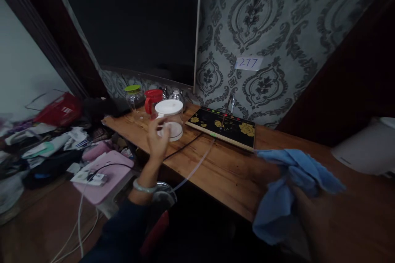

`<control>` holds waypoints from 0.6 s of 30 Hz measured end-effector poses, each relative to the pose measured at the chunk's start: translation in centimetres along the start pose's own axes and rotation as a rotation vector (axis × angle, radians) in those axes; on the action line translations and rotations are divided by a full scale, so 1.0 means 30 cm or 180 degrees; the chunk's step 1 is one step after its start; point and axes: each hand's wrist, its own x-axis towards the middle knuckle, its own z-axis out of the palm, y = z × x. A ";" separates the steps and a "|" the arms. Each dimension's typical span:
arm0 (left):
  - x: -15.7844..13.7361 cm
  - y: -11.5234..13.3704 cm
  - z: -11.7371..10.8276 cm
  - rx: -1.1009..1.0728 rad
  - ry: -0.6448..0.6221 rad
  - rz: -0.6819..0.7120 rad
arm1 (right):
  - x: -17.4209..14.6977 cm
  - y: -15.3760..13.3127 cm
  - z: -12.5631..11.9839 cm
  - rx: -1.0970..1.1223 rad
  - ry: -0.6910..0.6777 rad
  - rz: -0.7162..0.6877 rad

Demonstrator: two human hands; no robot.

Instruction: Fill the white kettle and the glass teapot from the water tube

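Your left hand (158, 141) is sitting at the white-lidded jug (173, 121) on the tabletop (234, 174); fingers are curling at its near side, can't tell if they're clamping. Your right hand (308, 207), blurred, is clutching the blue cloth (274, 209) in its fingers. Wall label (248, 63) is reading "277". Red-lidded jug (149, 106) is standing just behind.

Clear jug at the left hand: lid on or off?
On: the white lid caps the top of the clear jug, covering its mouth. Whether it is fully seated, cannot tell.
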 end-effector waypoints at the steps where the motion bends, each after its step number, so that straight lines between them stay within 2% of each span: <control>1: 0.045 -0.040 -0.025 0.0248 0.0386 0.0001 | 0.012 0.014 -0.014 -0.0065 0.0125 0.0092; 2: 0.080 -0.079 -0.044 0.0410 0.0620 -0.0092 | 0.019 0.032 -0.021 -0.0107 0.0201 0.0257; 4: 0.125 -0.147 -0.067 0.0472 0.0589 -0.0512 | 0.017 0.078 -0.018 -0.0154 0.0211 0.0600; 6: 0.143 -0.196 -0.073 0.0312 0.0197 -0.0881 | 0.003 0.125 -0.001 -0.0147 0.0128 0.0762; 8: 0.150 -0.222 -0.067 0.0167 -0.0199 -0.1044 | -0.015 0.163 0.019 -0.0115 0.0067 0.0764; 12: 0.167 -0.231 -0.033 -0.0237 -0.0734 -0.1343 | -0.027 0.202 0.039 0.0061 0.0070 0.0793; 14: 0.175 -0.227 -0.011 -0.0423 -0.0666 -0.1433 | -0.021 0.215 0.044 0.0234 0.0164 0.0705; 18: 0.176 -0.215 0.012 -0.0503 0.0072 -0.1467 | -0.009 0.234 0.052 0.0413 0.0215 0.0658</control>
